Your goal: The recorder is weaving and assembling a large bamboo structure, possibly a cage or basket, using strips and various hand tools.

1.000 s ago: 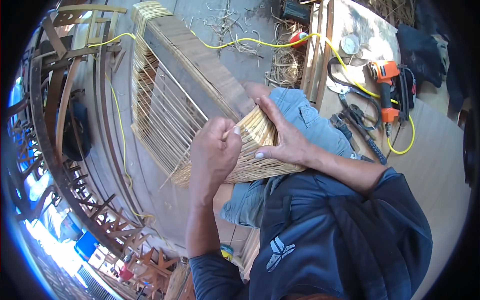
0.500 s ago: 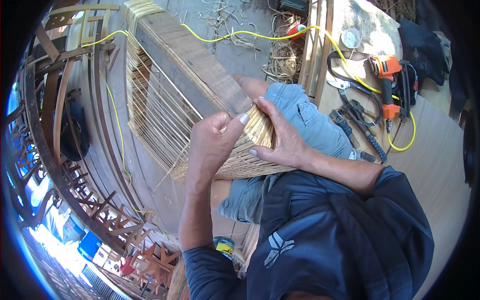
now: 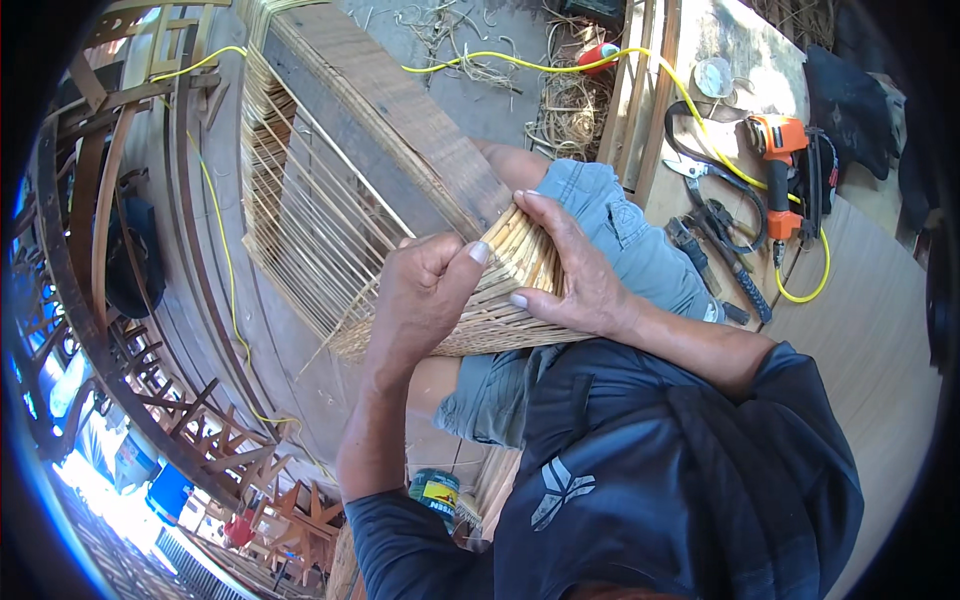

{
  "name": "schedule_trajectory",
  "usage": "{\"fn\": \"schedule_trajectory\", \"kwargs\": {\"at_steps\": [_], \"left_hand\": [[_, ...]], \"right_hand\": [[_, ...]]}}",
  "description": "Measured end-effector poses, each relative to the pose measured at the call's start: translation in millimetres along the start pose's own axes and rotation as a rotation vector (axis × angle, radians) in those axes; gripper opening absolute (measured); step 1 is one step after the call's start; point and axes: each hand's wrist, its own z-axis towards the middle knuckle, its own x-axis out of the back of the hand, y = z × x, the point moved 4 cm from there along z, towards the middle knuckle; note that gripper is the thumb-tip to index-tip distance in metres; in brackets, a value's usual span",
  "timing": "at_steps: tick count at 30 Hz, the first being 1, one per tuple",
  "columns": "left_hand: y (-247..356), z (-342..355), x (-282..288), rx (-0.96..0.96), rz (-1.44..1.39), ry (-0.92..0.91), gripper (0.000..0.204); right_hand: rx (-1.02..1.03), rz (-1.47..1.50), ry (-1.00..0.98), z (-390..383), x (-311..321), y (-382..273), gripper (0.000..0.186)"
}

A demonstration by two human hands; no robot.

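A wooden frame (image 3: 400, 130) wrapped with woven cane strands (image 3: 310, 235) rests across my lap, slanting away to the upper left. At its near corner the strands bunch into a tight, pale golden fan (image 3: 525, 245). My left hand (image 3: 425, 295) is closed in a fist at the left side of this corner, thumb on top. A thin cane strand runs into its fingers, though most of what they grip is hidden. From the right, my right hand (image 3: 580, 285) clasps the fan, thumb on the near side and fingers at the far edge.
On the right lie an orange nail gun (image 3: 778, 140), pruning shears (image 3: 690, 168) and dark hand tools (image 3: 715, 235). A yellow hose (image 3: 500, 63) crosses the far floor, near cane scraps (image 3: 485, 75). Wooden furniture frames (image 3: 125, 210) crowd the left; a paint can (image 3: 437, 490) stands near my left elbow.
My left fist has dropped slightly toward me, and its elbow has swung out to the left, uncovering more of the paint can. My right hand keeps its clasp on the corner.
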Motion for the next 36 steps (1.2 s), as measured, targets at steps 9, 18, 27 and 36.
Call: {"fn": "schedule_trajectory", "kwargs": {"at_steps": [9, 18, 27, 36], "left_hand": [[5.6, 3.9, 4.7, 0.055, 0.107, -0.026, 0.038], [20.2, -0.1, -1.2, 0.063, 0.071, 0.028, 0.031], [5.2, 1.0, 0.3, 0.134, -0.089, -0.022, 0.034], [1.0, 4.8, 1.5, -0.015, -0.100, -0.047, 0.030]], "right_hand": [[-0.476, -0.713, 0.476, -104.2, 185.5, 73.8, 0.018], [-0.509, -1.173, 0.265, -187.0, 181.8, 117.7, 0.054], [-0.516, -0.963, 0.365, -207.9, 222.0, 103.3, 0.044], [-0.720, 0.285, -0.010, -86.1, 129.7, 12.2, 0.037]]}}
